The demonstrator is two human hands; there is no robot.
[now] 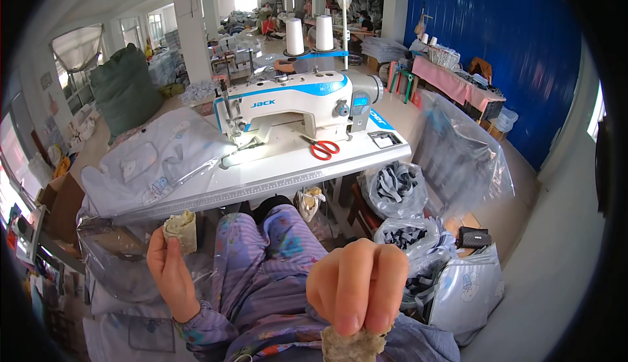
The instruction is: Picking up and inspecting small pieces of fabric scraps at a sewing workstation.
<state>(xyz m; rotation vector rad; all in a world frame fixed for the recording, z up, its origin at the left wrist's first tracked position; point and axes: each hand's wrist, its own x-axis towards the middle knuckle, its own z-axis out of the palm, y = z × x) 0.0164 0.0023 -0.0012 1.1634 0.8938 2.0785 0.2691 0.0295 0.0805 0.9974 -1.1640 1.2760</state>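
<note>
My left hand (173, 277) is closed around a pale greenish-beige bread roll (182, 232) with a ragged upper end, held up just in front of the table edge. Closer to me, my right hand (360, 280) pinches a torn piece of bread (352, 346) of similar colour between its fingers. The lower part of that piece runs out of the picture. Beyond both hands stands a white and blue sewing machine (288, 103) on its table. Red-handled scissors (323, 149) lie on the tabletop by the machine's base.
Clear plastic and pale printed fabric (154, 159) cover the table's left end. To the right sit plastic bags of dark strips (396, 188), a black case (474, 237) and a printed clear bag (468, 293). A large green sack (124, 90) stands behind on the left.
</note>
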